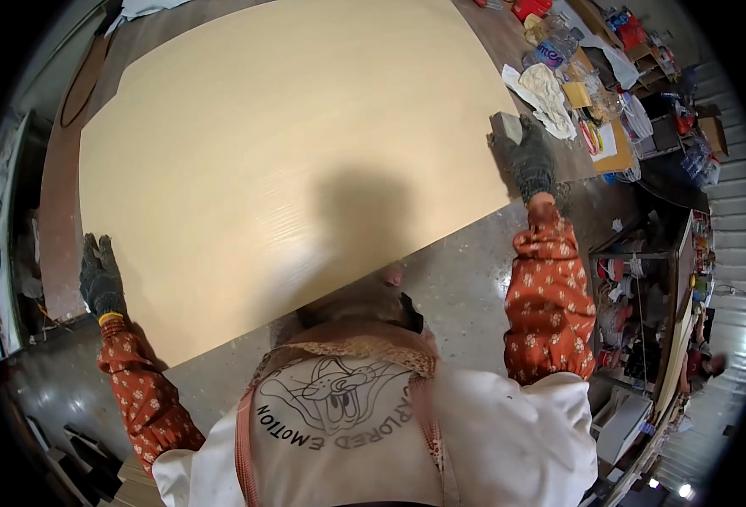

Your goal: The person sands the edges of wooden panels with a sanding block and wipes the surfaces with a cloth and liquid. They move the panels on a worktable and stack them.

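Observation:
A large pale yellow board (246, 160) lies flat in front of me, with the shadow of a head and shoulders on it. My left hand (101, 277), in a dark grey knit glove, rests at the board's left edge with its fingers stretched out. At the right edge, my right hand (532, 160), gloved the same way, grips a small pale grey block (506, 128). What the block is made of I cannot tell. Red flowered sleeve covers (550, 291) wrap both my forearms.
The board lies on a brown worktable (62, 182). Beyond my right hand are a crumpled white cloth (546, 95), a clear plastic bottle (556, 49) and assorted clutter. A cluttered shelf rack (635, 313) stands at the right. Grey floor (461, 275) shows below the board's near edge.

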Tool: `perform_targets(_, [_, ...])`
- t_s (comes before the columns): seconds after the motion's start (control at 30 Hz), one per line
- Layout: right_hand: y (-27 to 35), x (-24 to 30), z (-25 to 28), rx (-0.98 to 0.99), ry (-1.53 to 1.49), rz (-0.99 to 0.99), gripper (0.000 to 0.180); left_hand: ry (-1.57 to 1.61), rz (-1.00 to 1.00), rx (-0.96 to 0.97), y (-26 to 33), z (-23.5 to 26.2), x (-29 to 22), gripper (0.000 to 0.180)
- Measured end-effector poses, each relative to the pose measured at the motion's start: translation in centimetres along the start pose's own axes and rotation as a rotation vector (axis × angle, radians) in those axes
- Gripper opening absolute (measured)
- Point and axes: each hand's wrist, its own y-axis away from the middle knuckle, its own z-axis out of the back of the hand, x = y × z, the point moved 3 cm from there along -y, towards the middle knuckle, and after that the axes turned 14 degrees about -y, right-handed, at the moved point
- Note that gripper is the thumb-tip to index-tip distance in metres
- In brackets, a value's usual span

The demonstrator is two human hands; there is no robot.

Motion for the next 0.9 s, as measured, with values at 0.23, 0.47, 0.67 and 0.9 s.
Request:
perform_targets(0.23, [6.7,3.8,0.6,-0.012,-0.119,-0.052,0.073,-0.149,-0.019,0.002,-5.9,-2.3,1.9,0.054])
perform_targets(0.47, [9.8,-0.4,4.9,-0.205,-0.933,-0.317,0.054,-0.643,-0.292,-0.069,-7.0,-4.3,-1.4,0.05])
perform_targets(0.67, [18.7,-2.7,6.2,-0.238,-0.229,-0.183,0.06,0.124,-0.883,-0.322,-3.1,-1.0,-19.4,0.048])
perform_targets(0.9, [22.1,2.8,-1.4,-0.241,0.187,-0.036,0.058,0.253,-1.4,-0.321,9.0,6.3,-38.6,0.047])
